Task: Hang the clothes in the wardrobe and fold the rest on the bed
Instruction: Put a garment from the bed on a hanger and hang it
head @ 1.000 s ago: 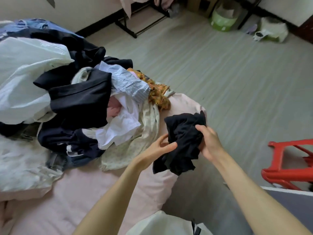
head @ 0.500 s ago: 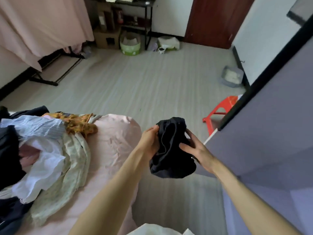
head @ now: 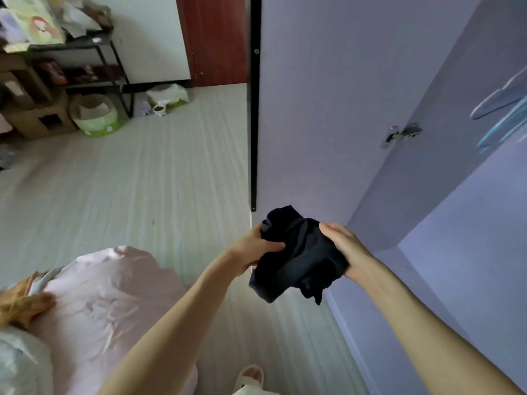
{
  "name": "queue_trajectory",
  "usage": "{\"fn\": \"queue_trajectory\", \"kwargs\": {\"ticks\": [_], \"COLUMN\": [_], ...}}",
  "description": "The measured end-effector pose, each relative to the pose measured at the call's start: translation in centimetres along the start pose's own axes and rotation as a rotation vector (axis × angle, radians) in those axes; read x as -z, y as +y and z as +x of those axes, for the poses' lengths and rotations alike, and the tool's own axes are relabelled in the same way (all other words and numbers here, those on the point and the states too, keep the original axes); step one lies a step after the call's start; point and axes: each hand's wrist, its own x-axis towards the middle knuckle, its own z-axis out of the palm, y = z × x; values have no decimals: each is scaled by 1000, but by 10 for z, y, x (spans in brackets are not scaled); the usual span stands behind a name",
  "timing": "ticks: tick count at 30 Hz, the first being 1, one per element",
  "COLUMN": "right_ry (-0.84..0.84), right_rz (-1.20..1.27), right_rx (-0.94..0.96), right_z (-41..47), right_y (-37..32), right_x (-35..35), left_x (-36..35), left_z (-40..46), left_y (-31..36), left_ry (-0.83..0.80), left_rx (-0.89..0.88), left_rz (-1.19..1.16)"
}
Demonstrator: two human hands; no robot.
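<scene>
Both hands are clasped on one crumpled black garment point(head: 296, 255) at the centre of the frame: the left hand point(head: 258, 250) pinches its left side with the thumb laid across the front of the cloth, and the right hand point(head: 343, 252) cups the right side with its fingers curled over the top edge. Bunched like that, with loose folds drooping below the two grips, it looks gathered for carrying, not spread for folding, and I cannot tell what kind of garment it is. It hangs in the air above the floor point(head: 142, 181), clear of the pink-covered bed point(head: 114, 295) at the lower left and just in front of the pale lilac wardrobe point(head: 456, 223) that fills the right of the frame. The wardrobe door point(head: 328, 109) stands swung open, its dark edge running down the middle of the frame and a metal hinge point(head: 402, 134) showing on the inner side, which leaves the compartment free to reach into. Pale hangers point(head: 497, 106), blurred, hang at the upper right edge, so my guess is that this piece is headed for one of them and needs shaking out first. More laundry waits on the bed at the far left, an orange patterned garment point(head: 20, 306) among it. A dark shelving rack point(head: 99, 52) crowds the upper left, and a slipper point(head: 251, 376) shows at the bottom edge.
</scene>
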Motion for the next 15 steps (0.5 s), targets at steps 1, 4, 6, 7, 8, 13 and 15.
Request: {"fn": "queue_trajectory", "kwargs": {"ticks": [1,4,6,7,8,13,15], "right_ry": [-28,-149,-122,-47,66,526,582], "right_rz": [83,222,164,103,37,-363,-471], "right_rx": [16,80,108,120,128,271,304], "right_z": [-3,-18,-27,-28,-29,-28,-31], "right_y": [-2,-9,-13,-15,-17,-39,-51], "right_x": [11,42,53,56,58,82,88], "left_x": [-7,-31,-49,-57,-64,-87,-92], "left_z": [8,31,43,48,52,82,90], "left_y": [2,16,30,36,41,57,63], "left_ry": [34,24,-54,-81,-102,-172,-226], "left_rx": [36,117,124,130,141,153,70], "left_rz": [-130,-372,-375,-357,-327,69,365]}}
